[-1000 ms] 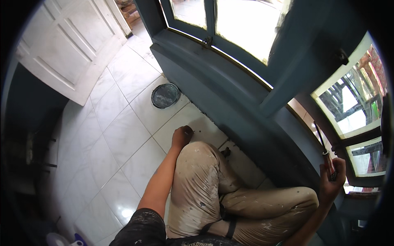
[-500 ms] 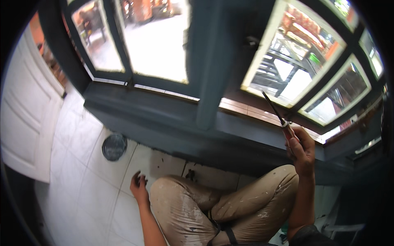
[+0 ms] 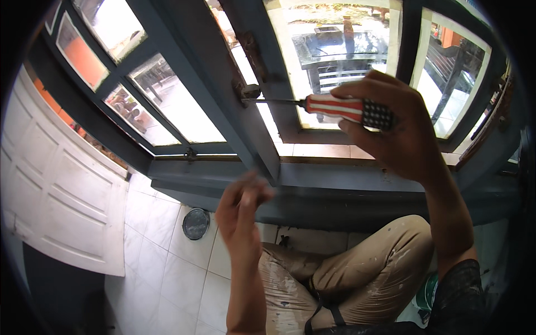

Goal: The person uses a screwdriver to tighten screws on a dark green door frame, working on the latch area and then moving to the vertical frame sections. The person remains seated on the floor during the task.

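My right hand (image 3: 393,114) grips a screwdriver (image 3: 340,109) with red and white stripes and white dots on a dark end. Its shaft points left, and the tip meets or nearly meets a small metal fitting (image 3: 249,92) on the edge of the grey window frame (image 3: 220,84). From below, my left hand (image 3: 243,209) is raised in front of the sill, lower than the screwdriver. Its fingers are bent and smeared by motion, so I cannot see whether they hold anything.
Beneath the windows runs a grey sill (image 3: 346,176). A round dark lid or tub (image 3: 196,223) lies on the white tiles (image 3: 167,268). At the left stands a white panelled door (image 3: 72,190). A green container (image 3: 427,293) sits beside my bent leg (image 3: 385,251).
The screwdriver has swung from pointing up to pointing left, its tip now at the frame's fitting. My left hand has risen from beside my knee. The view has shifted.
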### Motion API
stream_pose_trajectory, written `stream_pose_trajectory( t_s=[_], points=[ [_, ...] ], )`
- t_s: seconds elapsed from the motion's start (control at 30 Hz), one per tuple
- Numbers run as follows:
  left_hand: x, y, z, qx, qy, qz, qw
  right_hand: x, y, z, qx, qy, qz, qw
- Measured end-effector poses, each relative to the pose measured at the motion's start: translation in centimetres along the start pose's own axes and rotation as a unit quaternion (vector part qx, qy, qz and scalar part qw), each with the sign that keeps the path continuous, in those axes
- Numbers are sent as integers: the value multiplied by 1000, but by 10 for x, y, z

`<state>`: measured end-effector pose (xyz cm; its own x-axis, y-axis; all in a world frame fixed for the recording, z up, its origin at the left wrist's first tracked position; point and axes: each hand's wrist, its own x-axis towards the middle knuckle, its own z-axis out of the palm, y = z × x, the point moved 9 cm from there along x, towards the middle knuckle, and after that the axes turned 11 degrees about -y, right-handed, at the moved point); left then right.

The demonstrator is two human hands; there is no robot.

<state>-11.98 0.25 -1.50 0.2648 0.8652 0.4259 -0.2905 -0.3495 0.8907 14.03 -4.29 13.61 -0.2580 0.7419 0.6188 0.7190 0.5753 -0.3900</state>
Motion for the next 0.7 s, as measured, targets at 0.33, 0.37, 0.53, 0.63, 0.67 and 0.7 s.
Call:
stream_pose_trajectory(
  t_s=[0.33,0.37,0.53,0.63,0.67,0.7],
  points=[
    [127,14,109,-306,-36,26,951,33,26,-19,65,-28,98,993],
    [129,12,108,-298,-33,33,953,34,24,-19,29,-3,36,999],
    [122,1,102,-265,-49,72,960,18,40,4,64,24,-75,995],
    [121,-5,95,-246,-53,81,964,15,49,14,101,19,-57,993],
    [121,-7,94,-253,-50,84,963,14,47,14,91,16,-53,994],
    [124,-7,94,-258,-49,88,961,15,43,15,88,38,-57,994]
  ],
)
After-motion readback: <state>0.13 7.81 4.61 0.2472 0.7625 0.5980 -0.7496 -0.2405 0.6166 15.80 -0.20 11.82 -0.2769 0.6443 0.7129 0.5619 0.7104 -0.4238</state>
